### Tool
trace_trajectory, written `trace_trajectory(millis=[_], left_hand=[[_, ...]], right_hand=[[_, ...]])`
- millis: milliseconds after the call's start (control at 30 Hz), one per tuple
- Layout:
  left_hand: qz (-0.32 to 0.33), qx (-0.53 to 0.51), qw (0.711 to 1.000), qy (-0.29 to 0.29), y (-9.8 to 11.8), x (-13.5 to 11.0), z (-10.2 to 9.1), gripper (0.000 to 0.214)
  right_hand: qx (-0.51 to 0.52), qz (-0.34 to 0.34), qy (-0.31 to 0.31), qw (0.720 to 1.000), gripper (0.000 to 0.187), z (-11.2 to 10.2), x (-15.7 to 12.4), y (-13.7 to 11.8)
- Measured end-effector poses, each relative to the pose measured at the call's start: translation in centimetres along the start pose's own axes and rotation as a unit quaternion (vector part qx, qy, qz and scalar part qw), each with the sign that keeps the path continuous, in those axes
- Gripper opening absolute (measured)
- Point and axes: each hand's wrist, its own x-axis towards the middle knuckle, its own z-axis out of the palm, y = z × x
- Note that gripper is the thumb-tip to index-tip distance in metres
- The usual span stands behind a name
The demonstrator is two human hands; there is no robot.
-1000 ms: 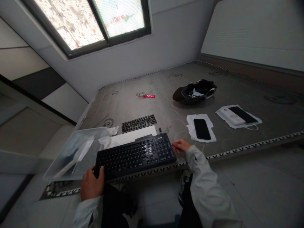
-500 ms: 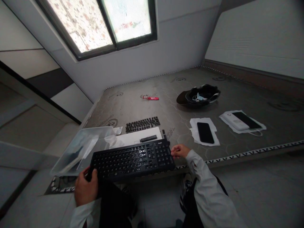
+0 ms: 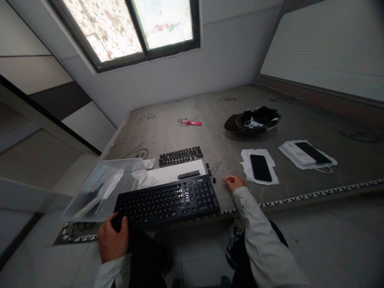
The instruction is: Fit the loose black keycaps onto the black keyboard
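A black keyboard lies tilted at the near edge of the bed-like platform, with some of its keycaps off. My left hand is closed on its lower left corner, thumb on top. To the right of the keyboard, my right hand hovers low over the surface with fingers drawn together; anything between the fingertips is too small to make out. Beside it are a few loose black keycaps. Behind the keyboard rest a white sheet or board, a dark bar-shaped piece and rows of removed keycaps.
A clear plastic bin stands at the left. Farther back lie a red-handled tool and a dark cap with small items in it. At right, a phone and a white device lie on white sheets.
My right hand has moved off the keyboard's right edge, rightward and slightly up. The keyboard has settled a little lower at its right end, showing more loose keycaps. My left hand keeps its hold.
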Motion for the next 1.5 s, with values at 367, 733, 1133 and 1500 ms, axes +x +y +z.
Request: trace_trajectory(millis=[367, 733, 1133, 1500], left_hand=[[0.117, -0.036, 0.988, 0.092, 3.5, -2.4, -0.6, 0.029], [0.203, -0.105, 0.972, 0.046, 5.1, -4.2, 0.3, 0.017], [0.269, -0.165, 0.949, -0.024, 9.0, -5.9, 1.1, 0.015], [0.297, -0.182, 0.933, -0.093, 11.4, -8.4, 1.3, 0.014]], right_hand=[[-0.118, -0.068, 0.013, 0.991, 0.022, 3.2, 2.1, -0.7], [-0.132, -0.025, 0.015, 0.991, 0.020, 3.4, 2.9, -1.4], [-0.047, -0.130, 0.069, 0.988, 0.025, -1.5, -3.9, -7.3], [-0.043, -0.238, -0.150, 0.959, 0.013, 4.2, -13.0, -15.2]])
